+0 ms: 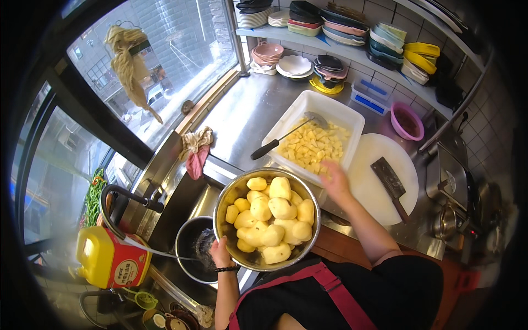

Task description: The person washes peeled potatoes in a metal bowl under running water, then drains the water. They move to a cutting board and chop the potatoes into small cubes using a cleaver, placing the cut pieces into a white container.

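Note:
My left hand (221,252) grips the rim of a round stainless-steel bowl (317,214) held in front of my body. Whole peeled potatoes (260,208) fill the bowl. My right hand (336,181) is blurred at the near edge of a white plastic tub (355,119); whether its fingers grip or only pass over that edge is unclear. Cut potato pieces (315,144) lie in the tub. A black-handled ladle (284,138) rests in it, handle across the left rim. Right of the tub, a cleaver (388,178) lies on a round white cutting board (365,165).
At the left is a sink (173,214), where water runs from a faucet (138,198) into a metal pot (185,268). A yellow jug (93,255) stands beyond it. Cloths (197,152) lie on the sink edge. A pink basin (417,121) and dish-laden shelf (346,49) are behind.

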The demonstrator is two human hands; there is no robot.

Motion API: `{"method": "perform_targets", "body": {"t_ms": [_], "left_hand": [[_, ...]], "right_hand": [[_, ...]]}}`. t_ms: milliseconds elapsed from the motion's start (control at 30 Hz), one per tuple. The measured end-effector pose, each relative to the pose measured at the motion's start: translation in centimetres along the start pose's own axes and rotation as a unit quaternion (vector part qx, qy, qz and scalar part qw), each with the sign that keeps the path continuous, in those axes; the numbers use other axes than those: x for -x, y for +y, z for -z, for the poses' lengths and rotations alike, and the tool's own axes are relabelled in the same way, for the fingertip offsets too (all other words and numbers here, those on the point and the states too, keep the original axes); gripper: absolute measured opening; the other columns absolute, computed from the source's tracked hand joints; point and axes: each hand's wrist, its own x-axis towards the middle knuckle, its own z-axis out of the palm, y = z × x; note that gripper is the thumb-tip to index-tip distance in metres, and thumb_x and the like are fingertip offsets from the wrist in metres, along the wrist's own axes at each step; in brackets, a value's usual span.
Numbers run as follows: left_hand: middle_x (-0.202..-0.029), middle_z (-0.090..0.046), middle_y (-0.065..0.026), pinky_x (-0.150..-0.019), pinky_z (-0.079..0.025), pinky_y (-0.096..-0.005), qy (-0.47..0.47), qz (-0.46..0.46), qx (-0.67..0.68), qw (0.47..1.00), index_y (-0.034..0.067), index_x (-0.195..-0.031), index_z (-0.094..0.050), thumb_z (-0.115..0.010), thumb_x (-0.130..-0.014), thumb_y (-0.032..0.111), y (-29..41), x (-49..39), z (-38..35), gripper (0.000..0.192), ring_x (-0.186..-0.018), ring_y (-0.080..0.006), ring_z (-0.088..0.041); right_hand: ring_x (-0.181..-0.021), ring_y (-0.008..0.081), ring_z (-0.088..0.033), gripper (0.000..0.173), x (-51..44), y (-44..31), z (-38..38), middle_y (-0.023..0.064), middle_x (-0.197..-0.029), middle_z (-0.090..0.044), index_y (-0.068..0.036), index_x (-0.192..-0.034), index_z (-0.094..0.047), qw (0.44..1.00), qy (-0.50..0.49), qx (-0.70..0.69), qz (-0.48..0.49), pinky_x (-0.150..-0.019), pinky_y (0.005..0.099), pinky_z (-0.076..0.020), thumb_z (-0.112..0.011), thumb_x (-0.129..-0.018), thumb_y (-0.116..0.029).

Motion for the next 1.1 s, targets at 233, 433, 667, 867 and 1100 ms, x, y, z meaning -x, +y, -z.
{"method": "perform_targets", "body": {"t_ms": [233, 433, 667, 867, 1100], "left_hand": [[-0.087, -0.062, -0.0082, -0.067, -0.047, -0.0269, 0.027, -0.006, -0.009, 1.000, -0.004, -0.095, -0.059, -0.055, -0.082, 0.009, 0.5, -1.0, -1.3, 0.019, -0.075, -0.0166, -0.059], [-0.089, -0.063, -0.0092, -0.068, -0.048, -0.0286, 0.024, 0.005, 0.006, 1.000, -0.004, -0.095, -0.059, -0.056, -0.082, 0.009, 1.2, -1.3, -2.6, 0.018, -0.075, -0.0183, -0.059], [-0.087, -0.062, -0.0095, -0.067, -0.049, -0.0296, 0.044, 0.012, 0.020, 0.999, -0.003, -0.092, -0.059, -0.057, -0.081, 0.009, 1.4, -2.7, -4.8, 0.016, -0.074, -0.0194, -0.060], [-0.089, -0.062, -0.0101, -0.068, -0.049, -0.0283, 0.023, 0.010, 0.011, 1.000, -0.003, -0.094, -0.058, -0.056, -0.082, 0.011, 1.6, -3.4, -6.7, 0.019, -0.075, -0.0193, -0.060], [-0.082, -0.062, -0.0049, -0.063, -0.045, -0.0233, 0.003, -0.020, -0.055, 0.998, -0.003, -0.093, -0.060, -0.057, -0.082, 0.010, 1.0, -3.6, -10.9, 0.017, -0.069, -0.0112, -0.056]], "right_hand": [[-0.114, 0.0270, -0.044, 0.068, -5.3, 9.7, -1.0, 0.0180, -0.126, -0.043, -0.004, -0.134, -0.025, 0.887, 0.164, -0.267, -0.339, -0.095, 0.0354, -0.0364, -0.058, -0.075, -0.002], [-0.114, 0.0278, -0.043, 0.068, -5.9, 11.3, -2.8, 0.0177, -0.125, -0.042, -0.004, -0.135, -0.022, 0.848, 0.191, -0.348, -0.351, -0.094, 0.0350, -0.0365, -0.051, -0.074, 0.003], [-0.117, 0.0285, -0.042, 0.068, -10.9, 12.5, -7.3, 0.0199, -0.129, -0.039, -0.003, -0.136, -0.021, 0.873, 0.172, -0.288, -0.355, -0.096, 0.0335, -0.0344, -0.049, -0.074, 0.002], [-0.121, 0.0320, -0.039, 0.067, -16.4, 11.7, -11.1, 0.0221, -0.132, -0.037, -0.001, -0.135, -0.020, 0.887, 0.150, -0.225, -0.374, -0.098, 0.0346, -0.0325, -0.051, -0.075, -0.002], [-0.119, 0.0331, -0.041, 0.072, -21.5, 8.8, -13.4, 0.0226, -0.131, -0.038, -0.002, -0.136, -0.014, 0.917, 0.115, -0.176, -0.338, -0.097, 0.0349, -0.0336, -0.053, -0.076, -0.007]]}}
